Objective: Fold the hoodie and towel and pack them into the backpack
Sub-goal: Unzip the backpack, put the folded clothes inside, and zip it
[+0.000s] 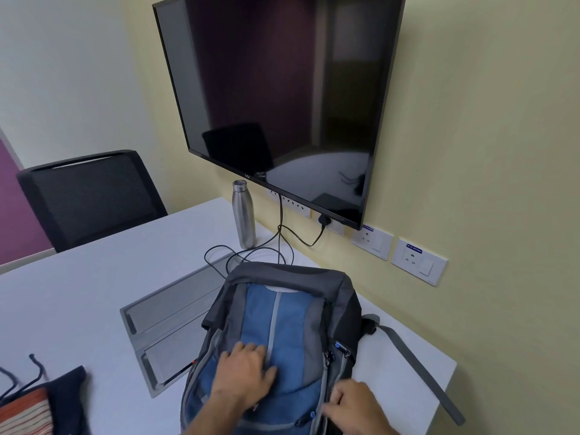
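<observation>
Backpack [282,328]: on the table [78,309], my left hand [243,376] flat on its front to steady it. My right hand [354,406] grips its zip edge, likely to open it. Hoodie [67,400], towel [25,412]: unpacked, far left.

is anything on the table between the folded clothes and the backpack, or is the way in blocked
Nothing lies on the bare table between the hoodie with the striped towel and the backpack. The left hand rests flat on its front panel; the right hand is at its zipper side.

"Vu" logo on TV [282,89] bezel; socket stickers [413,248] illegible.
</observation>
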A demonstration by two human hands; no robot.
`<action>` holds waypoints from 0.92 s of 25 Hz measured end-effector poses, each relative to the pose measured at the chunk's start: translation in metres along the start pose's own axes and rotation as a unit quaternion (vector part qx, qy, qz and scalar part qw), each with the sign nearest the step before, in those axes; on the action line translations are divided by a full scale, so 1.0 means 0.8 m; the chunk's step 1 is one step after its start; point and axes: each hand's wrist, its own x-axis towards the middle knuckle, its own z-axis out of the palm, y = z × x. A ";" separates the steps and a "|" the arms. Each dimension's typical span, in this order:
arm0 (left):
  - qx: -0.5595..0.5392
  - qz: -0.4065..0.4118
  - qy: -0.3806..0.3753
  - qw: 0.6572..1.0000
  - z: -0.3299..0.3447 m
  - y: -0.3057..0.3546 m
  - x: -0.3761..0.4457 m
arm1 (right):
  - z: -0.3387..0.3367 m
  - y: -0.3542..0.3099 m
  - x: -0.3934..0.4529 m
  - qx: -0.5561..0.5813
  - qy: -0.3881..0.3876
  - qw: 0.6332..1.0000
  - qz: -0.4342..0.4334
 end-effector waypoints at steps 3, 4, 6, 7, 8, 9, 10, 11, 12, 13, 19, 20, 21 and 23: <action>-0.066 0.041 -0.008 0.997 -0.012 0.061 0.001 | -0.013 0.010 0.013 -0.002 0.168 0.986 -0.013; -0.076 0.045 -0.018 0.996 -0.011 0.080 0.001 | -0.021 0.007 0.017 -0.008 0.194 0.980 -0.034; -0.075 0.037 -0.042 0.996 -0.004 0.111 0.005 | -0.029 0.001 0.028 -0.046 0.209 0.975 -0.062; -0.064 0.030 -0.050 0.996 0.001 0.121 0.008 | -0.030 -0.003 0.033 -0.063 0.206 0.974 -0.067; -0.049 0.022 -0.056 0.997 0.006 0.128 0.011 | -0.032 -0.005 0.038 -0.079 0.203 0.973 -0.072; -0.034 0.012 -0.059 0.998 0.011 0.132 0.015 | -0.031 -0.008 0.043 -0.091 0.200 0.973 -0.072; -0.017 0.003 -0.064 0.998 0.014 0.135 0.018 | -0.030 -0.008 0.048 -0.099 0.199 0.972 -0.072; -0.002 -0.003 -0.070 0.998 0.017 0.136 0.020 | -0.030 -0.009 0.052 -0.101 0.202 0.971 -0.071; 0.008 -0.007 -0.075 0.997 0.020 0.138 0.021 | -0.030 -0.010 0.056 -0.102 0.206 0.970 -0.073; 0.012 -0.006 -0.079 0.997 0.024 0.140 0.022 | -0.030 -0.010 0.058 -0.100 0.207 0.970 -0.072; -0.012 0.008 -0.089 0.996 0.034 0.140 0.019 | -0.042 -0.007 0.068 -0.113 0.178 0.974 -0.083; -0.015 0.010 -0.092 0.996 0.035 0.139 0.019 | -0.043 -0.005 0.068 -0.106 0.172 0.976 -0.086; -0.020 0.009 -0.092 0.995 0.036 0.138 0.019 | -0.043 -0.003 0.069 -0.096 0.168 0.977 -0.093; -0.036 0.001 -0.089 0.995 0.038 0.136 0.018 | -0.043 0.003 0.066 -0.072 0.161 0.977 -0.116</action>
